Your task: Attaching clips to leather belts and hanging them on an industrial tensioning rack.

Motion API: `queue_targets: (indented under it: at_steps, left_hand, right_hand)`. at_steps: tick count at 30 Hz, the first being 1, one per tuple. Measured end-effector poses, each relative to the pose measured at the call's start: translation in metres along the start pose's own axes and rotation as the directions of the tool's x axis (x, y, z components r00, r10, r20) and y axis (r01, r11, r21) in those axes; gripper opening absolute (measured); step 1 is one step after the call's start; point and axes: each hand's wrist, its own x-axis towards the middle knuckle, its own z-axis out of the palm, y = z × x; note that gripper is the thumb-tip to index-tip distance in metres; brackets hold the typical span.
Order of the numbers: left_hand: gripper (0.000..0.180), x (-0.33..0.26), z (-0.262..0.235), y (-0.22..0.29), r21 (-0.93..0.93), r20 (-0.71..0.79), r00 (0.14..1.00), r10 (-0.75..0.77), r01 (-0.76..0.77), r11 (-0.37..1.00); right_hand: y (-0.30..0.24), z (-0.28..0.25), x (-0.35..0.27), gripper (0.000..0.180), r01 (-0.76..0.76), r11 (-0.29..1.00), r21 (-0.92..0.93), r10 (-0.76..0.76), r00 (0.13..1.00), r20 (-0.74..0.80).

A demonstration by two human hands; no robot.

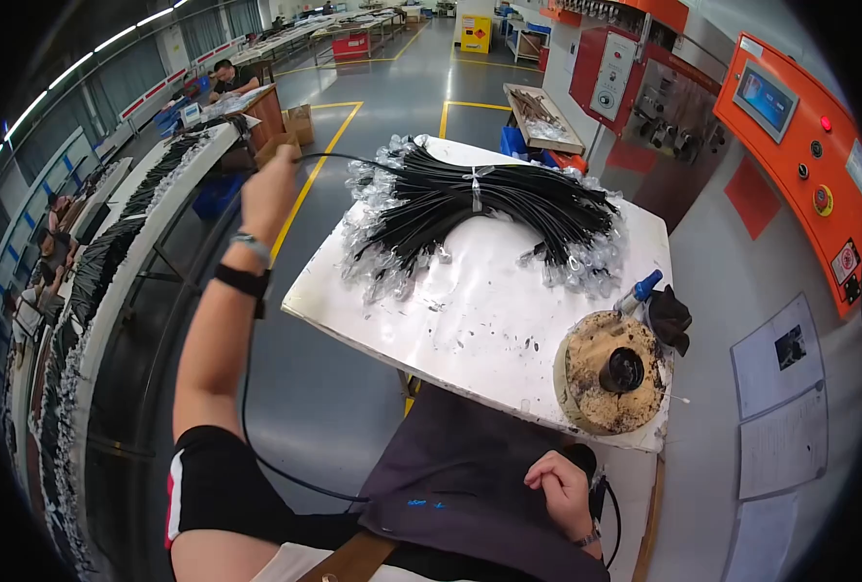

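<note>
While the left hand (271, 189) was raised at the left, well apart from the table (494, 262), its fingers were closed around a black cable (329, 155). One length of this cable extended right to the far left end of a cable bundle (538, 202); a black length also hung beside the left forearm and curved near, to the dark apron (470, 485). The right hand (559, 490) was positioned over the apron at the near right, fingers curled; whether they gripped anything could not be told. The bundle lay in an arc on the far part of the table, secured at mid-length by a clear tie (477, 189). At the near right corner stood a round tan base (583, 388) with a black cup (622, 370)
</note>
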Motion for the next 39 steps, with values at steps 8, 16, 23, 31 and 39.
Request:
queue_targets:
  at_steps: [8,16,23,31,39]
  left_hand:
    - [0.010,-0.021,-0.094,0.017,-0.003,-0.189,0.968,0.166,-0.169,0.986]
    - [0.013,-0.004,-0.133,-0.023,0.087,-0.378,0.925,0.044,-0.011,0.996]
    - [0.009,-0.039,-0.194,-0.004,-0.562,-0.167,0.977,0.134,-0.206,0.801]
    - [0.018,-0.116,-0.196,0.080,-0.706,0.203,0.795,0.572,-0.286,0.648]
    - [0.017,-0.149,-0.111,0.112,-0.864,0.288,0.598,0.748,-0.175,0.472]
  right_hand:
    - [-0.010,0.014,0.010,0.020,0.018,0.999,-0.034,-0.016,0.998,0.058]
    - [-0.006,0.016,0.009,0.020,0.004,1.000,-0.016,-0.002,0.997,0.071]
    - [-0.028,0.041,0.048,0.017,0.174,0.983,-0.062,-0.165,0.978,0.130]
    - [-0.096,0.097,0.102,0.073,0.304,0.870,0.387,-0.429,0.854,0.295]
    - [-0.063,0.024,0.032,0.029,-0.045,0.725,0.687,-0.142,0.967,0.213]
